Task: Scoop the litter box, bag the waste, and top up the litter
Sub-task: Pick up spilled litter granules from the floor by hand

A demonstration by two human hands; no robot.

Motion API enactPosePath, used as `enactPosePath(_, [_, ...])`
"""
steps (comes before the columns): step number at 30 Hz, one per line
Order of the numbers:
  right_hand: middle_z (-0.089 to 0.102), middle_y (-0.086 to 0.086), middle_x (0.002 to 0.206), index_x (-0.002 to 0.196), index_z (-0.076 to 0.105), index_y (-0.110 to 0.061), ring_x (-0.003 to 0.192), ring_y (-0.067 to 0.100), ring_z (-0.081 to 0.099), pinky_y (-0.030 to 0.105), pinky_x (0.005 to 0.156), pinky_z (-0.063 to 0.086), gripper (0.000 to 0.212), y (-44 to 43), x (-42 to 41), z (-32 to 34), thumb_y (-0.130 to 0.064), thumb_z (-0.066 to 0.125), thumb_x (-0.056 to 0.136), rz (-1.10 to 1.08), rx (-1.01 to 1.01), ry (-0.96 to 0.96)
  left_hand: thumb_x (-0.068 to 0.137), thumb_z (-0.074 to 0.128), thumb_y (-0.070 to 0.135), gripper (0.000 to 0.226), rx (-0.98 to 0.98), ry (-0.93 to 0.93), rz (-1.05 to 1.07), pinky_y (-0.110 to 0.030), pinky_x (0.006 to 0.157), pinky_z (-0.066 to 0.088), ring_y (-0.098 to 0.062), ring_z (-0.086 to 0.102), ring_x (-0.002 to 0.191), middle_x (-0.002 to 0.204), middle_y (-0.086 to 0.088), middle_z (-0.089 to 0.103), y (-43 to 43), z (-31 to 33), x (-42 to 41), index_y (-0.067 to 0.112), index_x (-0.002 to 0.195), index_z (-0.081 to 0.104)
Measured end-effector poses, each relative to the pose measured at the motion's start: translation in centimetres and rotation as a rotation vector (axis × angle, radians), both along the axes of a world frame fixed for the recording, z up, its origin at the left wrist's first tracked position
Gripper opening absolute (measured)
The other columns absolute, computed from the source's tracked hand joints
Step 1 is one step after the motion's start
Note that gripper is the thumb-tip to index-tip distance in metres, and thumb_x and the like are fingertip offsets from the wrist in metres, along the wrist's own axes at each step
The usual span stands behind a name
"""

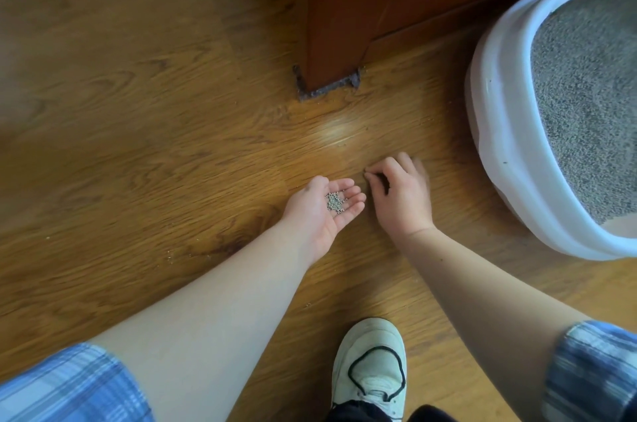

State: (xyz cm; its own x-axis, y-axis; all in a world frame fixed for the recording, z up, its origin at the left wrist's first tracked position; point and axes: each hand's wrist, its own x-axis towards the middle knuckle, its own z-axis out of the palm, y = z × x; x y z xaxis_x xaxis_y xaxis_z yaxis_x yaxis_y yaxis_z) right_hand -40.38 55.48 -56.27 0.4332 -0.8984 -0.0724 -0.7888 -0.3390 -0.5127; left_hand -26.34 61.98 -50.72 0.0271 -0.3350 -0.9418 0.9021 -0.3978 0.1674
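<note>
My left hand (322, 206) lies palm up just above the wood floor, cupping a small pile of grey litter grains (335, 202). My right hand (400, 188) is right beside it, knuckles up, its thumb and fingertips pinched together at the floor; whether a grain is between them is too small to tell. The white litter box (496, 131) stands at the right, filled with grey litter (586, 94). It is a hand's width away from my right hand.
A reddish wooden furniture leg (336, 25) stands on the floor straight ahead, with dark grime round its base. A few stray specks (170, 257) dot the floor at the left. My white shoe (372, 366) is at the bottom centre.
</note>
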Motion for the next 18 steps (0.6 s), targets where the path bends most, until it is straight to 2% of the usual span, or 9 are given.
enactPosePath(8, [0.059,0.009,0.090,0.087,0.063,-0.010,0.085,0.034,0.053,0.051,0.076,0.047,0.022,0.3,0.6,0.5,-0.023,0.046,0.093,-0.003,-0.041,0.060,0.102,0.033,0.014,0.039,0.013,-0.028,0.003,-0.043,0.090,0.057,-0.032,0.069,0.090,0.098,-0.024,0.067,0.0,-0.1,-0.3,-0.010,0.109,0.063])
enactPosePath(10, [0.058,0.006,0.090,0.089,0.064,-0.012,0.086,0.030,0.051,0.049,0.078,0.046,0.016,0.9,0.5,1.3,-0.021,0.051,0.094,0.017,0.002,-0.031,0.103,0.033,0.017,0.040,0.007,-0.031,0.002,-0.042,0.086,0.059,-0.031,0.069,0.090,0.098,-0.024,0.068,0.1,-0.3,-0.4,-0.009,0.110,0.063])
enactPosePath(14, [0.055,0.001,0.080,0.097,0.075,-0.018,0.076,0.025,0.046,0.039,0.071,0.041,0.014,3.5,0.5,2.8,-0.021,0.062,0.093,0.181,-0.023,-0.148,0.104,0.034,0.022,0.043,-0.027,-0.003,-0.007,-0.038,0.076,0.059,-0.027,0.068,0.082,0.094,-0.020,0.070,0.5,-0.2,-0.6,-0.006,0.107,0.066])
enactPosePath(16, [0.056,-0.002,0.080,0.100,0.077,-0.019,0.077,0.024,0.048,0.038,0.073,0.042,0.016,3.7,0.0,2.6,-0.018,0.063,0.094,0.120,-0.011,-0.172,0.104,0.033,0.021,0.040,-0.029,0.000,0.003,-0.040,0.080,0.060,-0.028,0.067,0.085,0.095,-0.020,0.068,0.5,-0.2,-0.7,-0.004,0.104,0.065])
enactPosePath(18, [0.059,-0.003,0.088,0.102,0.075,-0.018,0.084,0.024,0.054,0.039,0.080,0.046,0.016,2.7,-0.9,2.0,-0.011,0.065,0.093,-0.035,0.023,-0.167,0.104,0.032,0.018,0.039,-0.021,-0.002,0.019,-0.041,0.084,0.060,-0.029,0.067,0.085,0.092,-0.021,0.067,0.6,0.0,-0.8,-0.005,0.102,0.063])
